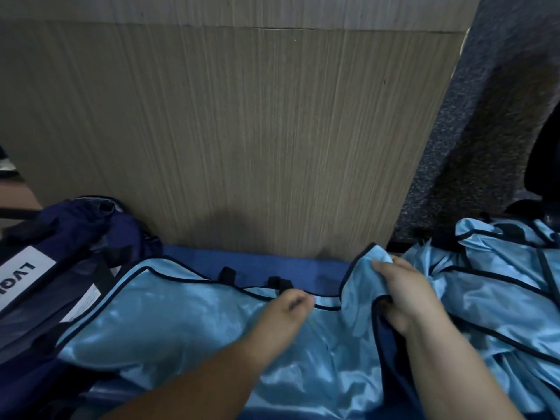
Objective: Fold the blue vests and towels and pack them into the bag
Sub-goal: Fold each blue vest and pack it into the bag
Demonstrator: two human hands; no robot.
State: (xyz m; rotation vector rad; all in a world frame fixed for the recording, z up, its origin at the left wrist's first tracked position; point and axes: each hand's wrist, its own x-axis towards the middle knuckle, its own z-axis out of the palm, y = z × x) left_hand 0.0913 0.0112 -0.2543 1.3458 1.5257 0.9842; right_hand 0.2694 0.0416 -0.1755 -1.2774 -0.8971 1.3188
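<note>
A shiny light-blue vest [181, 322] with dark piping lies spread across a darker blue cloth [272, 265]. My left hand [288, 310] rests on the vest at its neckline edge, fingers curled down onto the fabric. My right hand [403, 292] grips the vest's right shoulder flap, which is lifted into a peak. A navy bag [69, 247] with a white label sits at the left, its opening facing up. More light-blue vests [500, 286] lie heaped at the right.
A wood-grain panel [242, 131] stands upright straight ahead, close behind the cloth. A dark speckled grey surface [472, 131] rises at the right, with a black object [542, 153] at the frame edge.
</note>
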